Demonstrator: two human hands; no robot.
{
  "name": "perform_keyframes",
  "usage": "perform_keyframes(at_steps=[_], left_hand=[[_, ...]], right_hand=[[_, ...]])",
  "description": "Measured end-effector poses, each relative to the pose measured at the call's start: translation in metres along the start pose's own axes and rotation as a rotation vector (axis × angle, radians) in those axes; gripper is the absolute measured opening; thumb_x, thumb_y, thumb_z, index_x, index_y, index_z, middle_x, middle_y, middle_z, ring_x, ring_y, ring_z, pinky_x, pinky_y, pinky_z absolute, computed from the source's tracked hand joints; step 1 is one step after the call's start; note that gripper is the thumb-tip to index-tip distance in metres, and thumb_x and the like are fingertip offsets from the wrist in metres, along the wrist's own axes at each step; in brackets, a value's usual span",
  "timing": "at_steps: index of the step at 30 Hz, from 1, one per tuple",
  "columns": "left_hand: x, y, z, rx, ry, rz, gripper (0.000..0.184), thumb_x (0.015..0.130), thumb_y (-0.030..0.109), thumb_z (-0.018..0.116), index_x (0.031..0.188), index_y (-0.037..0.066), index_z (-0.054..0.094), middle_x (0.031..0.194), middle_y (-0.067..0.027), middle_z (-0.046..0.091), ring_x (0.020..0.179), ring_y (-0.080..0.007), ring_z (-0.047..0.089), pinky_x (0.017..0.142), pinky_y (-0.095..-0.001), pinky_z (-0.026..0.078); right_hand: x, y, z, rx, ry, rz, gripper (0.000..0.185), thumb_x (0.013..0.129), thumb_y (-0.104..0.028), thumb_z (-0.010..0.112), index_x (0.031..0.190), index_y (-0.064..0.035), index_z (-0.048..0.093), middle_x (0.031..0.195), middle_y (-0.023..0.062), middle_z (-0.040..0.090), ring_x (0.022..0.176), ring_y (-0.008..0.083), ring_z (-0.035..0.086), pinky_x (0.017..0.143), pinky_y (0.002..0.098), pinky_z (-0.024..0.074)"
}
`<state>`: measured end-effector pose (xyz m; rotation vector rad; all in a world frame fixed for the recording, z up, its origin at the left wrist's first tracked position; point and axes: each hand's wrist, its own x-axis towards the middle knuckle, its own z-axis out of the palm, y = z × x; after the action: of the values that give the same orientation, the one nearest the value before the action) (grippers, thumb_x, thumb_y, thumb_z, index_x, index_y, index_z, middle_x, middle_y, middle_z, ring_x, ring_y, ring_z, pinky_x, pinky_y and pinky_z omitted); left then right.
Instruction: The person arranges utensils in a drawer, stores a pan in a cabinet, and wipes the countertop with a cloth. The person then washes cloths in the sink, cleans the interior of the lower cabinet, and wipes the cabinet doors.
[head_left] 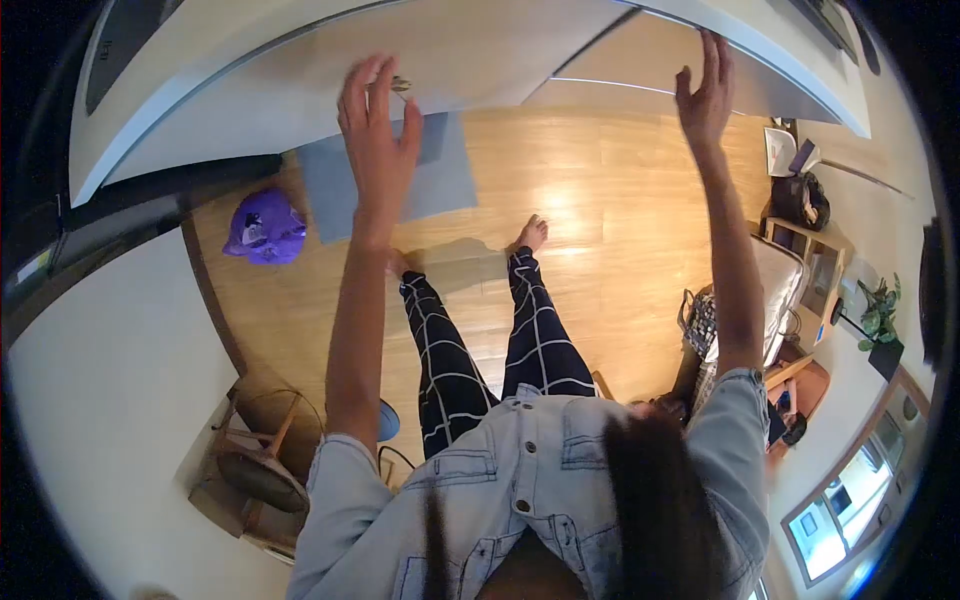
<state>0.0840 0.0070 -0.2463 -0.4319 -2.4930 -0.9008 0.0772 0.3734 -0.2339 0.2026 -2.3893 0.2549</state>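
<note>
My left hand [380, 130] is raised in front of a pale, smooth panel [290, 80], its fingers and thumb apart. Between its forefinger and thumb shows a small brass-coloured piece [401, 84]; I cannot tell whether the hand touches it. My right hand [708, 95] is lifted at the panel's right part [640, 60], fingers stretched up to the white top edge [770, 62] and thumb held away. The fingertips seem to meet that edge. A dark gap runs between the two panel parts.
A grey mat [445, 170] lies on the wooden floor [620, 240] near my feet, with a purple bag [265, 228] left of it. A wooden chair [262, 478] stands lower left. At right are a black bag [800, 202], a plant [880, 315] and a person [790, 420].
</note>
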Motion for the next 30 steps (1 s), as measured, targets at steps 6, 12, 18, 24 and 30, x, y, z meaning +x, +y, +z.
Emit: perform_keyframes(at_steps=[6,12,18,24,30], left_hand=[[0.032,0.053,0.035,-0.074,-0.046,0.052,0.045,0.073,0.006,0.058,0.117,0.010,0.047,0.114,-0.0106,0.047,0.108,-0.0284,0.043,0.092,-0.0401,0.035],[-0.062,0.047,0.115,-0.010,-0.464,0.047,0.054,0.067,0.003,0.059,0.118,0.008,0.045,0.115,-0.0118,0.045,0.110,-0.0293,0.042,0.089,-0.0422,0.035],[-0.137,0.043,0.204,0.150,-0.743,0.111,0.069,0.068,0.006,0.058,0.131,0.007,0.031,0.136,-0.0123,0.027,0.125,-0.0303,0.028,0.101,-0.0454,0.026],[-0.089,0.057,0.289,0.154,-0.740,0.116,0.072,0.068,0.005,0.059,0.132,0.006,0.026,0.139,-0.0121,0.023,0.127,-0.0297,0.025,0.101,-0.0489,0.024],[-0.071,0.063,0.381,0.244,-0.738,0.013,0.065,0.070,0.008,0.057,0.129,0.005,0.030,0.131,-0.0118,0.031,0.124,-0.0288,0.029,0.101,-0.0455,0.025]], right_hand=[[-0.130,0.022,0.064,0.206,-0.600,0.049,0.055,0.066,0.001,0.055,0.119,-0.0060,0.042,0.118,0.0139,0.044,0.110,0.0296,0.043,0.089,0.0400,0.0384],[-0.197,0.077,0.174,0.014,-0.639,0.389,0.068,0.064,-0.001,0.054,0.127,0.0015,0.029,0.130,0.0175,0.032,0.115,0.0331,0.039,0.091,0.0418,0.0375],[-0.198,0.122,0.162,0.122,-0.506,0.482,0.075,0.065,-0.005,0.054,0.132,-0.0026,0.022,0.135,0.0207,0.027,0.119,0.0373,0.033,0.092,0.0450,0.0356],[-0.200,0.194,0.139,-0.019,-0.685,0.297,0.078,0.065,-0.004,0.056,0.134,-0.0088,0.021,0.141,0.0126,0.018,0.129,0.0328,0.019,0.094,0.0457,0.0329],[-0.213,0.226,0.138,-0.121,-0.777,0.277,0.075,0.063,-0.003,0.058,0.130,-0.0039,0.025,0.133,0.0150,0.027,0.126,0.0342,0.024,0.095,0.0438,0.0330]])
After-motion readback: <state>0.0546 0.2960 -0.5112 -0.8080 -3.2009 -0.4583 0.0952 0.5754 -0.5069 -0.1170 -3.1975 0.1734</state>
